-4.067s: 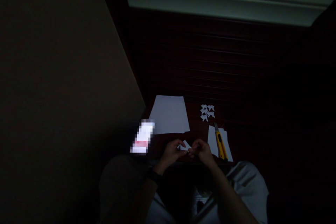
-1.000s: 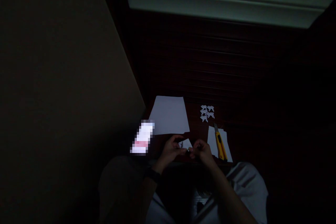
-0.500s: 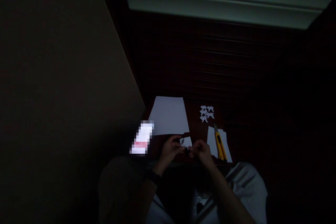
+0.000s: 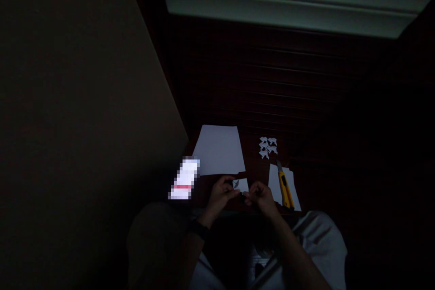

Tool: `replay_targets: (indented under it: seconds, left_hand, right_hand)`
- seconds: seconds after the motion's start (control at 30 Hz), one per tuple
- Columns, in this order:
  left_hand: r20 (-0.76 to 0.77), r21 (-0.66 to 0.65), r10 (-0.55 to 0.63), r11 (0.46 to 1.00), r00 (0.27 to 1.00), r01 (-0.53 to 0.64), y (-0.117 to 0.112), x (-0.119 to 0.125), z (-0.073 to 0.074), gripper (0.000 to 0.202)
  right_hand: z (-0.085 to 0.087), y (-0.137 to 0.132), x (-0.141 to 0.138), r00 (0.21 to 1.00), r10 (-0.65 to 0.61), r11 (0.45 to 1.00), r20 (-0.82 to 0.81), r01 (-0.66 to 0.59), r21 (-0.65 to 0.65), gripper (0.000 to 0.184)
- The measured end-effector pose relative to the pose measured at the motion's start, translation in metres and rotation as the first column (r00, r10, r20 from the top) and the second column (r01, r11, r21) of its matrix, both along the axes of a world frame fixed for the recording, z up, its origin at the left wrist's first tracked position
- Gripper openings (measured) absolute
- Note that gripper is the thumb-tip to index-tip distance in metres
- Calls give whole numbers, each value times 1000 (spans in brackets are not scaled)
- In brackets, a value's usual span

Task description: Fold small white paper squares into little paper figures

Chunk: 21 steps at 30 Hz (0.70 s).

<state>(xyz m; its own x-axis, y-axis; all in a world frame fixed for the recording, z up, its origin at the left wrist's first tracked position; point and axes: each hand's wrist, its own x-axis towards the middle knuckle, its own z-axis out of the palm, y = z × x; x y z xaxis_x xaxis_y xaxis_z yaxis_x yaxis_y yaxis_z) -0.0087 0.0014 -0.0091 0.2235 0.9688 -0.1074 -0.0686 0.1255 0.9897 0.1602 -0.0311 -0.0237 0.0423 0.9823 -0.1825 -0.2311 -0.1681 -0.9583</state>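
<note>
In dim light, my left hand [image 4: 221,195] and my right hand [image 4: 262,196] meet over the near edge of a small dark table [image 4: 258,170]. Both pinch a small white piece of paper [image 4: 240,186] between their fingertips. The paper's lower part is hidden by my fingers. A dark band sits on my left wrist.
A white sheet [image 4: 220,149] lies behind my hands, and a lit phone screen [image 4: 184,179] to the left. Several small folded paper shapes [image 4: 268,146] sit at the back right. A yellow utility knife [image 4: 284,187] rests on more white paper [image 4: 276,181]. A wall rises on the left.
My hands have stayed at the same spot, working the small paper. My left thumb has shifted up over its left edge, so less of the paper shows.
</note>
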Motion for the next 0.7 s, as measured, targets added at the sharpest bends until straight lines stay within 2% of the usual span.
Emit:
replay_targets:
  seconds: [0.17, 0.33, 0.43, 0.7]
  left_hand:
    - [-18, -2, 15, 1000, 1000, -15, 0, 0, 0, 44]
    - [-17, 3, -30, 1000, 999, 30, -1, 0, -1, 47]
    - [-27, 21, -16, 1000, 1000, 17, -1, 0, -1, 47]
    - [-43, 31, -13, 999, 999, 14, -1, 1, -3, 44]
  right_hand:
    - [1, -1, -2, 999, -4, 1000, 43, 4, -1, 32]
    - [-1, -1, 1, 996, 63, 998, 59, -63, 3, 33]
    - [-2, -1, 2, 995, 85, 996, 46, -85, -5, 34]
    - [0, -1, -2, 996, 36, 999, 78, -36, 1, 40]
